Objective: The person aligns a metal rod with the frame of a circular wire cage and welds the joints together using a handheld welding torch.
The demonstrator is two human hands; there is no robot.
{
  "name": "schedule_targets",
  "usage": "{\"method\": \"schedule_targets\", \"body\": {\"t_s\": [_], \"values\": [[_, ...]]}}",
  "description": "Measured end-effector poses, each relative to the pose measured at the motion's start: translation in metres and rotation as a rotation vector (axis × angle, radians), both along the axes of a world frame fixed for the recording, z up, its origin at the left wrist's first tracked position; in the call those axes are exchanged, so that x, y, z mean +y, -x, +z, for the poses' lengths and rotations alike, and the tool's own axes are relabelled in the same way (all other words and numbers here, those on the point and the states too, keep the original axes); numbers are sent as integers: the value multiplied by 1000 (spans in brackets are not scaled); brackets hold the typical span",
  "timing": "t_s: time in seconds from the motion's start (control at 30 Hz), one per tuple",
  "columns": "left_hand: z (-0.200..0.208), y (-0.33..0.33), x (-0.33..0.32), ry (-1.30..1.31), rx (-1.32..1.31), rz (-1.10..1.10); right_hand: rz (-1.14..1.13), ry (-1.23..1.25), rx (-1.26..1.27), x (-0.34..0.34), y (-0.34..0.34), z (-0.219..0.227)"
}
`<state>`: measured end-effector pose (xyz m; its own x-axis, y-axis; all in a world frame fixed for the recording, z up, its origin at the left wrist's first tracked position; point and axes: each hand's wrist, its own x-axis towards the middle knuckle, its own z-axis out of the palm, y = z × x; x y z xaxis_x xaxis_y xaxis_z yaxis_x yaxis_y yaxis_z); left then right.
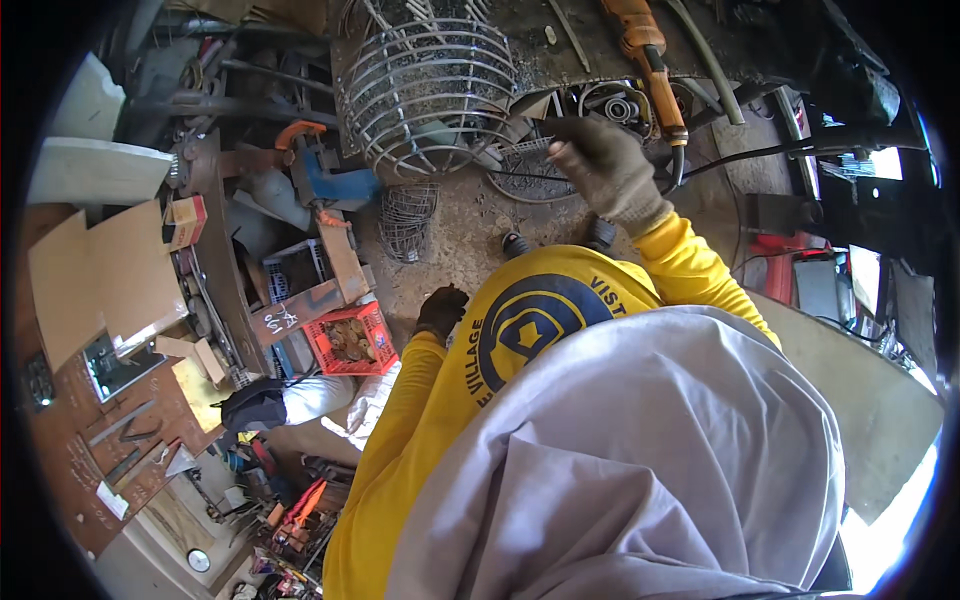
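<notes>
My right hand [612, 172], in a grey-brown work glove, is raised in front of me near the bench edge. Its fingers reach left with the thumb apart below them, and I see nothing held. Just left of it is a rounded cage of bent metal rods [430, 85], resting on the dark workbench [545, 60]. An orange corded power tool [645, 50] lies on the bench beyond that hand. Low at my left side hangs my left hand [443, 310] in a dark glove, its fingers mostly in shadow. It is apart from the bench.
A smaller wire cage [408, 222] stands on the floor by the bench. To the left are a blue-and-orange clamp-like tool [335, 180], a red crate [350, 340] of metal pieces and a brown table [130, 440] with cardboard. A pale board [850, 400] is at the right.
</notes>
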<state>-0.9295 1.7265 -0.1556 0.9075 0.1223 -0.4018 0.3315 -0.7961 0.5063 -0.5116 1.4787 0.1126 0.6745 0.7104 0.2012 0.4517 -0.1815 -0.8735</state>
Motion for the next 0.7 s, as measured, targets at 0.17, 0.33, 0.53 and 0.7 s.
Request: {"method": "schedule_targets", "body": {"t_s": [0.17,0.33,0.53,0.7], "values": [[80,-58,-12,406,203,638,32,54,-21,0,0,-11],[87,-45,-15,389,278,673,-224,136,-203,34,-45,20],[73,-29,-3,258,421,481,-249,307,-221,36,-80,36],[67,-19,0,257,478,492,-339,260,-180,13,-83,47]]}}
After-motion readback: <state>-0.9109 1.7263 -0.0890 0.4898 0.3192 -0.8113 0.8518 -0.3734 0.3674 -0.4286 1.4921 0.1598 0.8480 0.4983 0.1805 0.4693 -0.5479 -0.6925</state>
